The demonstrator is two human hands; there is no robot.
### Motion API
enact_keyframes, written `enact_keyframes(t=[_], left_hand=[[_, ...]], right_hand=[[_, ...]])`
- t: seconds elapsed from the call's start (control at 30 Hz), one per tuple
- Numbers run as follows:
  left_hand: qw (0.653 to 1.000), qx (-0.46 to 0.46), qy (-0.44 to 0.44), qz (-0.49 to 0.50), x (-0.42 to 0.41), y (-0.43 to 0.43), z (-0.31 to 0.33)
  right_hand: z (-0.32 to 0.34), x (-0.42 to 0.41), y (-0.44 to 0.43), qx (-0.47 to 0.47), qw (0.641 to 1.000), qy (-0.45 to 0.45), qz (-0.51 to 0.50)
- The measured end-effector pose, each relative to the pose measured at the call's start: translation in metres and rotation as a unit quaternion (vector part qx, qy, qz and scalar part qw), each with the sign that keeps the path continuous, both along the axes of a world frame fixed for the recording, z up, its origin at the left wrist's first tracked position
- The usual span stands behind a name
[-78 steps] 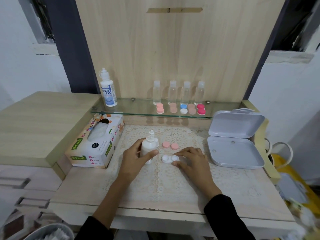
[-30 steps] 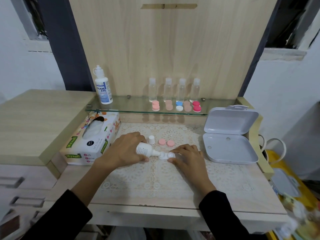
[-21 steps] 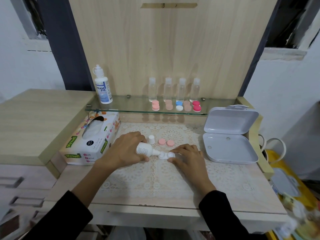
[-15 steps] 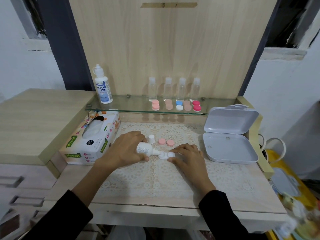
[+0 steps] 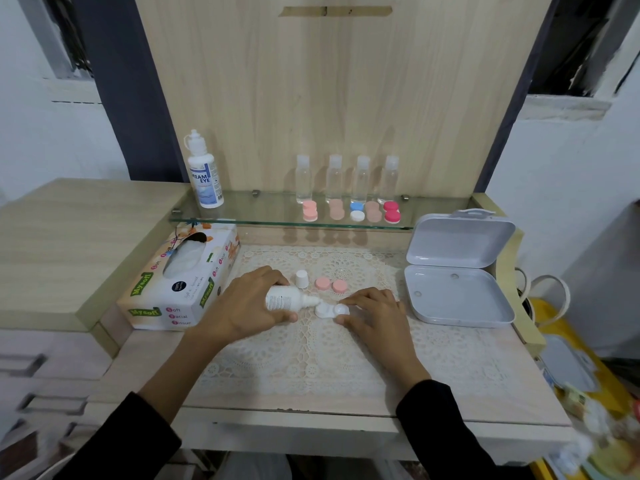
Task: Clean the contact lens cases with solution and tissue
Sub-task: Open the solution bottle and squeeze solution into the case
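Fingers (image 5: 341, 301) of the right hand (image 5: 375, 315) pin the white lens case (image 5: 331, 310) to the lace mat (image 5: 311, 355); left of the case, the left hand (image 5: 247, 311) grips the solution bottle (image 5: 287, 302) tipped sideways, nozzle at the case's near well.

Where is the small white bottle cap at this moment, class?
In the head view, the white cap stands upright on the lace mat, just left of the two pink lids and just behind the tilted bottle in the left hand.
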State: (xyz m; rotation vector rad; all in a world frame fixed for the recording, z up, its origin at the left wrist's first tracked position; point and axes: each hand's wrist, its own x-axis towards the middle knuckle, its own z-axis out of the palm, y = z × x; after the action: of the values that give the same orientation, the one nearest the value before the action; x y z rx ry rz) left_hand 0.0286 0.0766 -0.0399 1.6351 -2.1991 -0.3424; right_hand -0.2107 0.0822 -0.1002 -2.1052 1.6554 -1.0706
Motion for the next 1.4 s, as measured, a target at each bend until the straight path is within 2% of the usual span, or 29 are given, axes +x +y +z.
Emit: enact_keyframes(t=[0.13,0.37,0.87,1.4], left_hand=[[1.0,0.002,0.028,-0.002,-0.003,0.002,-0.001],[0.999,0.006,0.004,-0.032,-0.018,0.002,0.0],[0.992,-0.024,-0.113,-0.042,-0.039,-0.002,0.016],[0.992,-0.028,-0.114,-0.043,-0.04,-0.002,0.016]], right_hand=[[0.0,0.0,0.0,-0.004,1.0,-0.002,-0.003],[0.0,0.0,0.0,-0.006,1.0,0.002,0.0],[-0.004,0.0,-0.002,-0.018,1.0,0.007,-0.003],[-0.003,-0.001,-0.002,-0.02,1.0,0.018,-0.004]])
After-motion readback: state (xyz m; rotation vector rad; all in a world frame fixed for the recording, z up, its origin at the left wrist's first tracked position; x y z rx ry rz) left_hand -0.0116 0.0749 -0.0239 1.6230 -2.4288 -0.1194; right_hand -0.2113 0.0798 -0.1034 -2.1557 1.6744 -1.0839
